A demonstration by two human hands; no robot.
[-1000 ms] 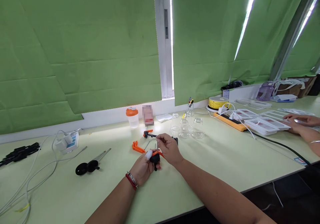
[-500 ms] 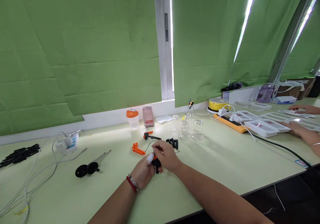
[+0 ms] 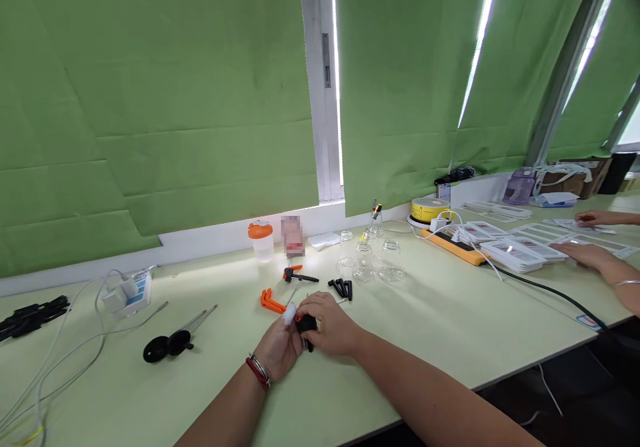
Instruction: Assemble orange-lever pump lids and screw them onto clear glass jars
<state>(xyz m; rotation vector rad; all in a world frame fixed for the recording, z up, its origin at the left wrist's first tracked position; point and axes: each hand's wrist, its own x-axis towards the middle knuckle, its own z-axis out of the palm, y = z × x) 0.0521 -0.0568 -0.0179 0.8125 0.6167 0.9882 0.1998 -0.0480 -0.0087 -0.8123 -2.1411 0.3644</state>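
Near the front of the table, my left hand (image 3: 280,348), with white wrapping on its thumb, is closed around a small black and orange piece (image 3: 307,324). My right hand (image 3: 333,326) grips the same piece from the other side, fingers curled over its top. Much of the piece is hidden by my fingers. Just beyond lie orange angled parts (image 3: 271,302), a black and orange assembly (image 3: 299,274) with a black rod, and several short black handle-like parts (image 3: 341,289). Two round black parts (image 3: 167,346) with thin metal rods lie to the left.
Upturned glass jars (image 3: 390,260) and an orange-lidded cup (image 3: 261,240) stand behind. White cables (image 3: 103,320) cross the left side; black strips (image 3: 33,317) lie there. At right are an orange power strip (image 3: 453,246), stacked cards (image 3: 515,254) and another person's hands (image 3: 590,258).
My right hand has gone from a fingertip pinch above the black and orange piece to wrapping around its right side. The view has shifted slightly right.
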